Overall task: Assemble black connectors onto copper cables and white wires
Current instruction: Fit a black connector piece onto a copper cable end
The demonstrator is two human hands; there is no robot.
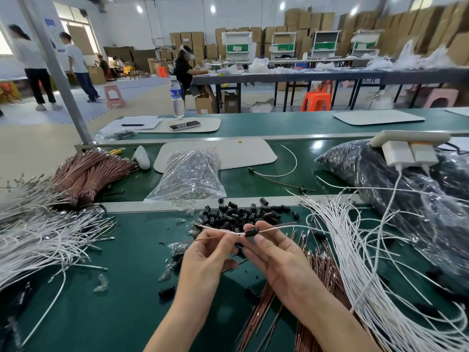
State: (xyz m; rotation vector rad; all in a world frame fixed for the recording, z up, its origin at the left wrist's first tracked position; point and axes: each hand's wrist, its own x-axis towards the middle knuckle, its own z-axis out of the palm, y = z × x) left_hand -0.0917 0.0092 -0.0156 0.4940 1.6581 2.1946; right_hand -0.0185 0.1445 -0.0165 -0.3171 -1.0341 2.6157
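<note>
My left hand (206, 260) pinches a thin copper cable (187, 240) together with a white wire (215, 228), just left of a black connector (252, 233). My right hand (275, 255) pinches that connector, and the wire runs on to the right past it (304, 226). Behind the hands lies a pile of loose black connectors (241, 214). Loose copper cables (317, 265) lie under my right hand. White wires fan out at the right (360, 250) and at the left (38, 237).
A clear bag of small parts (189, 174) and bundled copper cables (88, 171) lie on the green belt (253, 184). A large bag of black parts (406, 189) with chargers (408, 152) on it sits at the right. A water bottle (177, 96) stands further back.
</note>
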